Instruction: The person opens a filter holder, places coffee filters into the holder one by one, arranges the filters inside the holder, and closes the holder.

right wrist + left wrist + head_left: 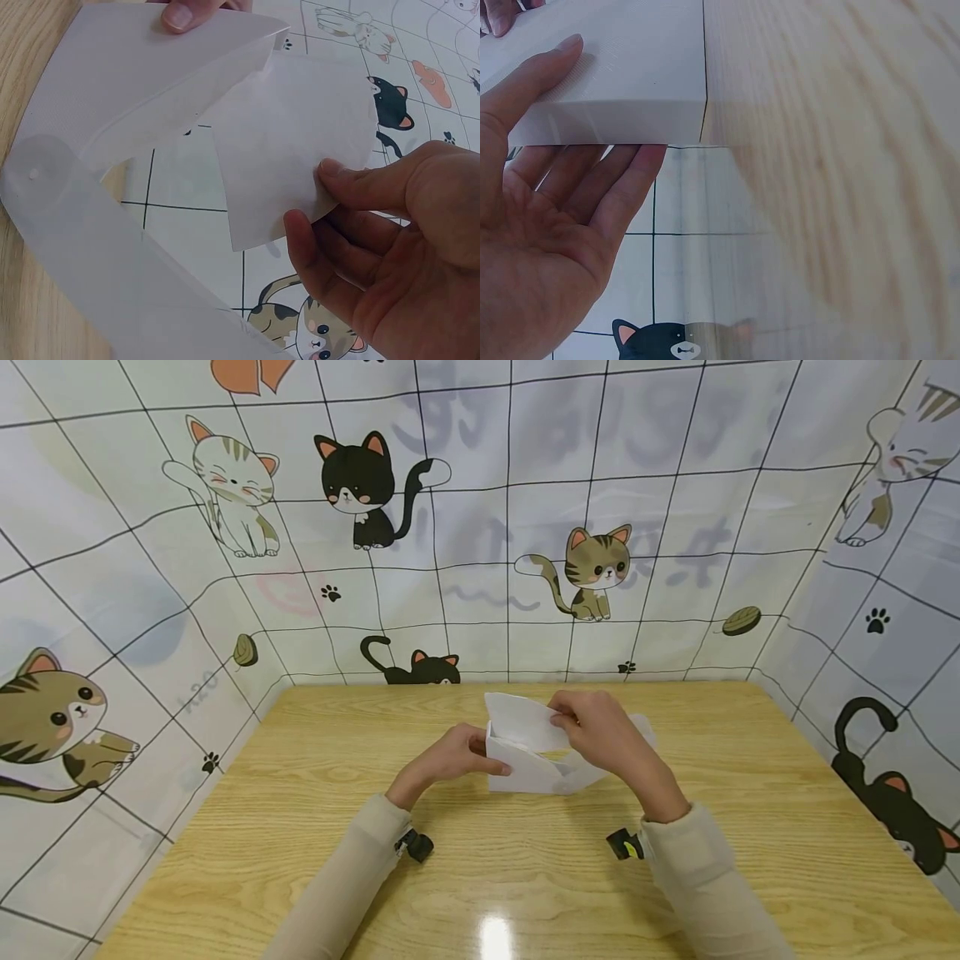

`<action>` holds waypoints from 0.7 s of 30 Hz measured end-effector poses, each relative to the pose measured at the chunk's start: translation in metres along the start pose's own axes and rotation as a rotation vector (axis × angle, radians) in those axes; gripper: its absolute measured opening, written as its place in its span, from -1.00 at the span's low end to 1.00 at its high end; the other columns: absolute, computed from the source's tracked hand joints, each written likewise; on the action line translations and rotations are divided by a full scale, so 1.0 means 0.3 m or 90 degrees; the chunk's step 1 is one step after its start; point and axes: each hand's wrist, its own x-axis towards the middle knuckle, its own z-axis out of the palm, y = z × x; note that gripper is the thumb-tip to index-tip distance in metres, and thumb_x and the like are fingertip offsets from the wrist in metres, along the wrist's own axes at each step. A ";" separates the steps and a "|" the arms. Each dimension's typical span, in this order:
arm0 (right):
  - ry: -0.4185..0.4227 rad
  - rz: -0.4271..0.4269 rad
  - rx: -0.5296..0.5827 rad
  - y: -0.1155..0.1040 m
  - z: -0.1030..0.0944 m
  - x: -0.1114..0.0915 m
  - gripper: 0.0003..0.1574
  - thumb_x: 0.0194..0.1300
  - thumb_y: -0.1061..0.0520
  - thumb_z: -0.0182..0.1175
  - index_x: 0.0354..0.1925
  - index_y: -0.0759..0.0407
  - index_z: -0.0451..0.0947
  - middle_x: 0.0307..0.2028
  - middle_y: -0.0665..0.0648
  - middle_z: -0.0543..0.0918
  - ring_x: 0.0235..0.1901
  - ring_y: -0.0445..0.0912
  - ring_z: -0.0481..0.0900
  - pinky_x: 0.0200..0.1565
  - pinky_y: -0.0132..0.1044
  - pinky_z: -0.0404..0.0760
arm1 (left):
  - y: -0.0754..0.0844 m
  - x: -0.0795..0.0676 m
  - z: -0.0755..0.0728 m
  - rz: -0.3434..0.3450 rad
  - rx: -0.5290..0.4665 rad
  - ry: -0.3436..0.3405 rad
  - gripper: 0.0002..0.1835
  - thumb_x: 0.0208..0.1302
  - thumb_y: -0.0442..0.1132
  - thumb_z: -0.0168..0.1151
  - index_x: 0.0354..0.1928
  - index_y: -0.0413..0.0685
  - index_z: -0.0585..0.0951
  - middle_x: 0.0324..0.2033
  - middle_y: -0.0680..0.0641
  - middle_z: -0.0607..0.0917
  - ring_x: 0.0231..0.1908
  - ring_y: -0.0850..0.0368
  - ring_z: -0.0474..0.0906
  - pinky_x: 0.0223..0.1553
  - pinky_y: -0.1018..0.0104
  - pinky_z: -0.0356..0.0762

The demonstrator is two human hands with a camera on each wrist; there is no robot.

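A white folded piece (pixel 528 774) stands on edge on the wooden table in front of me. It bends at a corner with a round disc (pixel 39 171), and a translucent arm (pixel 142 277) runs off from there. My left hand (pixel 456 753) grips its left end, thumb (pixel 555 67) on the front face and fingers behind. Above it, a thin white flap (pixel 516 720) rises at the left end. My right hand (pixel 606 731) pinches that flap's edge between thumb and fingers. The right wrist view shows the flap (pixel 292 142) slanting out from the folded piece's far end.
The wooden table (pixel 495 860) reaches back to a hanging cloth (pixel 480 610) with black grid lines and cartoon cats, which also lines both sides. A small dark camera (pixel 418 845) sits at the left wrist, another camera (pixel 624 844) at the right.
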 end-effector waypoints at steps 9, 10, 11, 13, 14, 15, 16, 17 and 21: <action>-0.013 0.006 0.002 0.004 0.007 0.005 -0.91 0.38 0.33 0.28 -0.20 0.22 0.72 -0.41 0.11 0.73 -0.54 -0.17 0.40 -0.37 -0.26 0.40 | 0.000 0.003 -0.001 0.006 0.002 -0.001 -0.64 0.24 -0.20 0.51 0.07 -0.10 0.73 -0.13 -0.11 0.83 -0.19 0.19 0.75 -0.14 0.31 0.62; -0.013 0.005 0.002 0.005 0.008 0.006 -0.91 0.38 0.32 0.29 -0.20 0.22 0.72 -0.42 0.10 0.73 -0.54 -0.17 0.40 -0.37 -0.26 0.40 | -0.002 0.004 -0.001 0.006 0.001 -0.002 -0.64 0.24 -0.20 0.51 0.07 -0.10 0.73 -0.13 -0.11 0.83 -0.19 0.19 0.75 -0.14 0.31 0.62; -0.014 0.005 0.002 0.006 0.009 0.007 -0.92 0.38 0.32 0.29 -0.21 0.21 0.72 -0.43 0.09 0.71 -0.54 -0.17 0.39 -0.37 -0.26 0.39 | -0.002 0.005 -0.001 0.007 0.000 -0.002 -0.64 0.24 -0.20 0.51 0.07 -0.10 0.73 -0.13 -0.10 0.84 -0.19 0.19 0.75 -0.14 0.31 0.63; -0.016 0.005 0.003 0.008 0.011 0.007 -0.93 0.38 0.31 0.30 -0.22 0.20 0.71 -0.45 0.08 0.70 -0.54 -0.16 0.39 -0.36 -0.26 0.38 | -0.003 0.005 -0.001 0.007 -0.001 -0.004 -0.63 0.24 -0.21 0.51 0.07 -0.10 0.73 -0.13 -0.11 0.84 -0.19 0.19 0.75 -0.14 0.31 0.63; -0.018 0.004 0.003 0.009 0.012 0.007 -0.93 0.38 0.30 0.30 -0.22 0.20 0.71 -0.45 0.07 0.69 -0.54 -0.17 0.38 -0.36 -0.26 0.38 | -0.004 0.006 -0.001 0.008 -0.002 -0.005 -0.63 0.24 -0.21 0.51 0.07 -0.10 0.72 -0.13 -0.11 0.84 -0.19 0.19 0.75 -0.14 0.31 0.63; -0.020 0.003 0.004 0.010 0.013 0.007 -0.94 0.39 0.29 0.30 -0.22 0.19 0.71 -0.45 0.07 0.69 -0.54 -0.17 0.38 -0.36 -0.26 0.37 | -0.004 0.006 -0.001 0.008 -0.003 -0.005 -0.63 0.24 -0.21 0.51 0.07 -0.10 0.72 -0.13 -0.11 0.84 -0.19 0.19 0.75 -0.13 0.31 0.63; -0.023 0.004 0.006 0.011 0.014 0.007 -0.94 0.39 0.29 0.30 -0.22 0.19 0.71 -0.46 0.06 0.68 -0.54 -0.17 0.38 -0.36 -0.26 0.36 | -0.003 0.005 -0.001 0.008 -0.004 -0.006 -0.63 0.24 -0.21 0.51 0.07 -0.11 0.72 -0.13 -0.11 0.84 -0.19 0.19 0.75 -0.13 0.31 0.63; -0.025 0.006 0.007 0.012 0.015 0.007 -0.94 0.39 0.28 0.30 -0.22 0.18 0.71 -0.46 0.06 0.68 -0.54 -0.17 0.38 -0.36 -0.26 0.36 | -0.002 0.005 -0.001 0.009 -0.004 -0.007 -0.63 0.24 -0.22 0.51 0.07 -0.11 0.72 -0.13 -0.12 0.84 -0.19 0.19 0.75 -0.13 0.31 0.63; -0.032 0.014 0.007 0.012 0.018 0.005 -0.95 0.40 0.25 0.30 -0.22 0.16 0.71 -0.44 0.06 0.70 -0.53 -0.17 0.40 -0.36 -0.25 0.37 | 0.002 0.003 -0.002 0.007 -0.002 -0.008 -0.64 0.24 -0.20 0.51 0.07 -0.10 0.72 -0.13 -0.11 0.84 -0.19 0.19 0.75 -0.14 0.31 0.63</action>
